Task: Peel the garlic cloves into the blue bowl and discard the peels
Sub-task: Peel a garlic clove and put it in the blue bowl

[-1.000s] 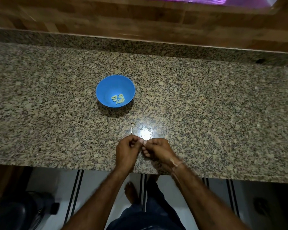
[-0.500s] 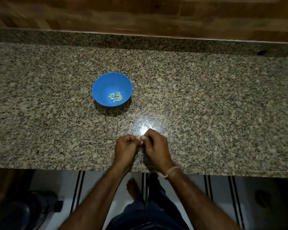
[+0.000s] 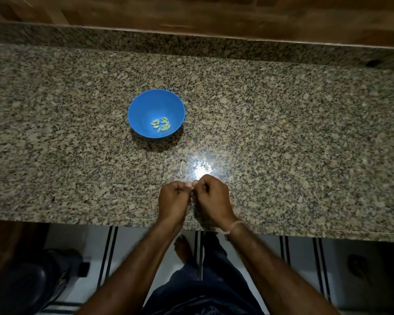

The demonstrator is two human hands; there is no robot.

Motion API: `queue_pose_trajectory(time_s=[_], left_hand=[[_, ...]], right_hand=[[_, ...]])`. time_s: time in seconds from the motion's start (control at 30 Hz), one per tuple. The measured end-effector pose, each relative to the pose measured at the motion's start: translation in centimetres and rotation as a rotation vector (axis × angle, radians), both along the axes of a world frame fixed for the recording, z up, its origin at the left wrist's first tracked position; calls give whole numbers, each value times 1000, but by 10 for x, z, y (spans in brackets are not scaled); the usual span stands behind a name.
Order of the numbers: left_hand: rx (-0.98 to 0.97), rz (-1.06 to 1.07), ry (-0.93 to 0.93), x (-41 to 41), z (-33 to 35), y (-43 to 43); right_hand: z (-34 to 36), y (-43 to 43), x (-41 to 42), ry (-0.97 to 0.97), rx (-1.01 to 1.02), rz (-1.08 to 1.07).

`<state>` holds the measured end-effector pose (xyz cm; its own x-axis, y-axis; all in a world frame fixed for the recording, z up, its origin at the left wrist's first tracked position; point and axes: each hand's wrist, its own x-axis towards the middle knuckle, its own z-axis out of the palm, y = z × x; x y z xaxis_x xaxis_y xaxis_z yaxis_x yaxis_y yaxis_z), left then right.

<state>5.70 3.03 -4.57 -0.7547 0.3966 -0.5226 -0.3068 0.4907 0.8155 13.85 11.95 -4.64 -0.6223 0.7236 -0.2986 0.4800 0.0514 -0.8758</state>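
Observation:
A blue bowl (image 3: 143, 105) stands on the granite counter (image 3: 282, 137) with several peeled garlic cloves (image 3: 160, 125) at its bottom. Near the counter's front edge my left hand (image 3: 173, 200) and my right hand (image 3: 212, 197) meet with curled fingers, fingertips pressed together. Between them they pinch a small garlic clove (image 3: 190, 184), mostly hidden by the fingers. A thin dry stem of peel (image 3: 181, 165) lies on the counter just beyond my hands, below the bowl.
A wooden wall (image 3: 191, 12) rises behind the counter's granite upstand. Below the front edge I see tiled floor, my foot (image 3: 183, 248) and a dark rounded object (image 3: 21, 285) at the lower left. A bright light glare (image 3: 200, 170) sits on the counter.
My right hand has rolled over so its back faces up, and both hands stay pressed together on the clove. The camera has tilted slightly; the bowl has not moved.

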Motion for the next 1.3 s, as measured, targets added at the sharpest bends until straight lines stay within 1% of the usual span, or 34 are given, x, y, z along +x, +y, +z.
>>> queue_pose_trajectory(time_s=[0.07,0.1,0.13,0.17,0.2,0.23,0.27,0.3,0.33,0.37,0.4,0.43,0.47,0.5,0.53,0.57,0.6,0.67,0.7,0.73,0.77,0.87,0.9,1.0,1.17,1.3], left_hand=[[-117,-129,393,1,3,-5],[-159,-176,513,-1,7,-6],[-193,-205,560,-2,10,-5],[-219,-231,541,-2,10,-2],[-198,-231,422,-4,7,0],[-119,-185,226,-7,3,3],[-23,-125,2,-9,2,5],[25,-93,-204,-10,0,6],[27,-92,-354,-12,1,6],[0,-129,-395,-13,2,5],[-3,-173,-346,-12,3,4],[-20,-235,-182,-11,2,2],[-69,-320,76,-11,-1,-2],[-107,-406,313,-9,-1,-5],[-121,-459,439,-8,-2,-6],[-112,-478,431,-8,-2,-6],[-62,-443,297,-9,-1,-3],[19,-271,-192,-12,4,3],[49,-193,-387,-13,7,4],[57,-176,-439,-14,8,5],[81,-171,-406,-13,9,5],[74,-220,35,-10,10,-1],[82,-211,108,-9,12,-2],[111,-198,150,-11,15,-3],[139,-279,156,-21,23,-7],[75,-328,262,-26,24,-9]], right_hand=[[6,4,-6,37,-557,-133],[11,4,-7,35,-730,-179],[12,3,-7,30,-687,-165],[11,0,-6,33,-500,-118],[8,-2,-4,38,-210,-47],[2,-3,-1,48,42,19],[-3,-1,1,55,224,75],[-4,0,1,56,308,108],[-5,2,2,51,329,138],[-6,4,2,40,260,147],[-5,7,1,25,118,136],[-6,9,0,14,-139,75],[-2,10,-1,-7,-412,9],[2,11,-2,-49,-602,-44],[4,10,-2,-44,-687,-70],[4,7,-1,-36,-619,-55],[3,4,1,4,-469,-26],[1,0,6,62,-65,36],[0,-1,6,81,57,59],[0,-2,5,108,80,49],[-2,-1,4,123,46,19],[-2,3,2,134,-86,-65],[-2,4,3,140,-97,-71],[-2,6,5,136,-85,-52],[-1,10,8,147,-94,-56],[3,11,8,148,-71,-35]])
